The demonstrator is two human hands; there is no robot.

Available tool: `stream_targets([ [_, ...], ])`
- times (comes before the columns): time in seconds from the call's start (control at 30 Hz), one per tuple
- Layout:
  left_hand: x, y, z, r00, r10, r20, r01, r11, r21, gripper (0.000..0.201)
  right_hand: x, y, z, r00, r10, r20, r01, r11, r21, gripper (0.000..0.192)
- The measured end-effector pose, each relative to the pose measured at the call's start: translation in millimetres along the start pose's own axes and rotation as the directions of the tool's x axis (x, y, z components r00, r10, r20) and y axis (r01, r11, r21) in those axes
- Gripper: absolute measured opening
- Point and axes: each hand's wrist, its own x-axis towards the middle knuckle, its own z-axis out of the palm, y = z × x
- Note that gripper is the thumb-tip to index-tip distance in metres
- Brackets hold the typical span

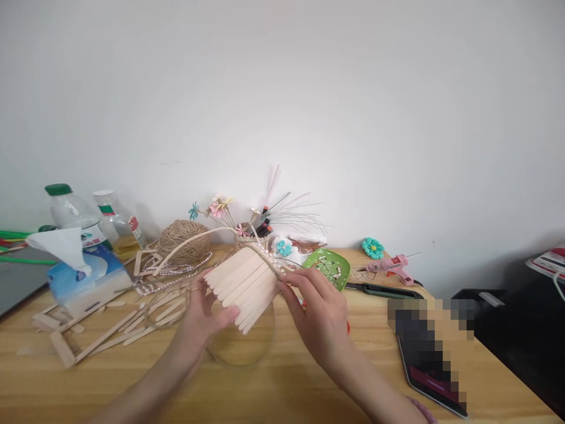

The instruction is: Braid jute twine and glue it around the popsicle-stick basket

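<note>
In the head view, a plain pale wall (282,88) fills the upper part, and below it a wooden desk (132,394) carries a crowd of craft supplies. Most of these sit toward the back and the sides, which seems to leave the near middle free for both hands.

The stick panel (242,282), a fan of pale flat sticks with rounded ends, is held up over the middle of the desk, tilted, between the two hands. The left hand (207,306) has its grip clamped on the panel's left side, thumb across the face near the rounded ends; this probably steadies the piece while leaving its opposite edge reachable. The right hand (320,300) has thumb and forefinger pinched together at that edge, apparently on a thin cord (265,259) running along it, a hold that would suit keeping the cord snug. A cord loop (274,335) shows below the panel; whether it joins the held cord cannot be told.

Behind the left hand lie a twine ball (183,240), strings of beads (163,282) and loose sticks (132,335), with a tissue pack (88,277) farther left. Beyond the right hand are a green dish (329,265) holding small pieces, a dark cutter (384,290) and a pink glue gun (399,271), perhaps set there to be within that hand's reach. A dark-screened device (435,388), partly pixelated, lies near the right edge.
</note>
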Motion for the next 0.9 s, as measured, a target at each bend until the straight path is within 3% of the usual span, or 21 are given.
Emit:
stream_targets([
  [0.23,-5.4,-7.7,2.7,0.996,0.076,-0.048,-0.077,0.997,-0.002,0.072,3.6,-4.6,0.7,0.998,-0.06,-0.005,0.057,0.977,-0.205,0.011],
  [0.43,-9.2,-3.1,6.5,0.995,-0.005,-0.098,-0.005,0.994,-0.109,0.078,4.9,-1.6,7.7,0.994,-0.06,-0.095,0.052,0.996,-0.078,0.014],
  [0.63,-18.3,8.9,9.2,0.992,-0.126,0.021,0.127,0.965,-0.227,0.071,2.9,2.1,9.2,0.979,-0.162,-0.122,0.15,0.984,-0.098,0.014],
  [0.8,-11.2,10.7,6.2,0.963,-0.23,0.143,0.265,0.909,-0.321,0.064,-0.9,0.5,6.2,0.948,-0.311,-0.07,0.303,0.948,-0.098,0.018],
  [0.9,-7.6,10.9,3.7,0.951,-0.239,0.195,0.296,0.887,-0.355,0.059,-1.7,-1.4,2.6,0.973,-0.22,-0.071,0.224,0.974,0.043,0.015],
])
